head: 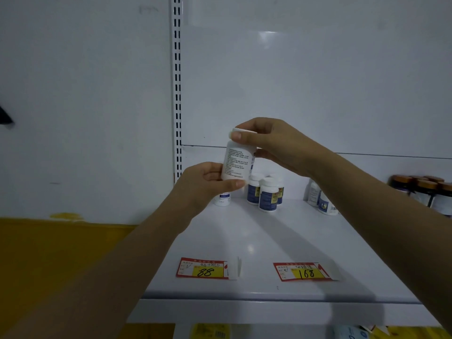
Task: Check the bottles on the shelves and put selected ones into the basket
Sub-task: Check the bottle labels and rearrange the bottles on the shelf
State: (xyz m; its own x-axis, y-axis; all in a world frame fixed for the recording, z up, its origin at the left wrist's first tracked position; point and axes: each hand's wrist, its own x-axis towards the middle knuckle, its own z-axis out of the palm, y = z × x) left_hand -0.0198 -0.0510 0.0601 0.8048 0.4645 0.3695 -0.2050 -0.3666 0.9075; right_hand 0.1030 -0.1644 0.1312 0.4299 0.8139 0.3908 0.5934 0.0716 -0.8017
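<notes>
I hold a white bottle (pixel 236 160) upright above the white shelf (pixel 256 241), its printed text label facing me. My left hand (pixel 204 184) grips its base, thumb across the bottom edge. My right hand (pixel 271 143) pinches the white cap from above. Behind it on the shelf stand three white-capped bottles with blue labels (pixel 266 194), and one small white bottle (pixel 222 199) shows below my left hand. No basket is in view.
More white bottles (pixel 322 199) stand behind my right forearm, and brown-capped jars (pixel 423 189) at the far right. Price tags reading 88 (pixel 204 268) and 168 (pixel 304 272) lie near the shelf's front edge. A slotted upright (pixel 177 94) bounds the bay's left side.
</notes>
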